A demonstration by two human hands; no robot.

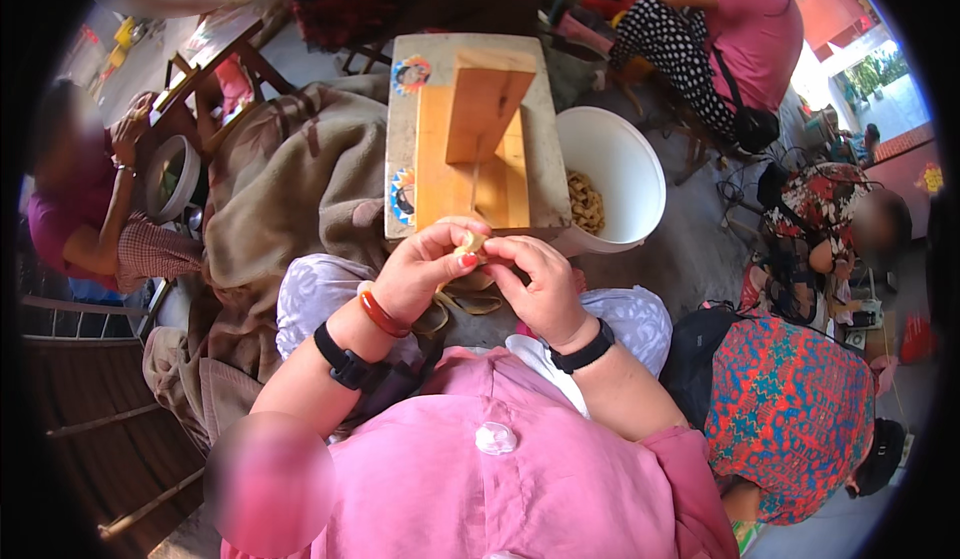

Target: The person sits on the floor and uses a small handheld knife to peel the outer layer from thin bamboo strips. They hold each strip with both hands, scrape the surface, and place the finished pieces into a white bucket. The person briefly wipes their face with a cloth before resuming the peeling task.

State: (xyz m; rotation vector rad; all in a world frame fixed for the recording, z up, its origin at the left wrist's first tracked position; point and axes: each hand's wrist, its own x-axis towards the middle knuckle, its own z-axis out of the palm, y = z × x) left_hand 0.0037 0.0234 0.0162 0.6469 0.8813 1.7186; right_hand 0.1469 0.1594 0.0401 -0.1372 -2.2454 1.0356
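Observation:
In front of my chest, my left hand [416, 270] pinches a small pale-yellow folded piece [471, 242], apparently of flat strip, between thumb and fingers. The fingertips of my right hand [538, 281] close on the same piece from the other side. Thin tan strips [469, 304] hang below my hands, over the floor between my knees. Just beyond my fingers is a wooden stand [433, 158] with a flat base board and an upright wooden block [480, 109]. A thin rod [475, 180] runs from near that block towards my hands.
The stand rests on a small worn table [551, 191]. To its right, a white plastic bucket [630, 161] holds many tan folded pieces [585, 200]. A brown blanket [300, 161] is draped at the left. Several people sit working around me, one close at the right [787, 416].

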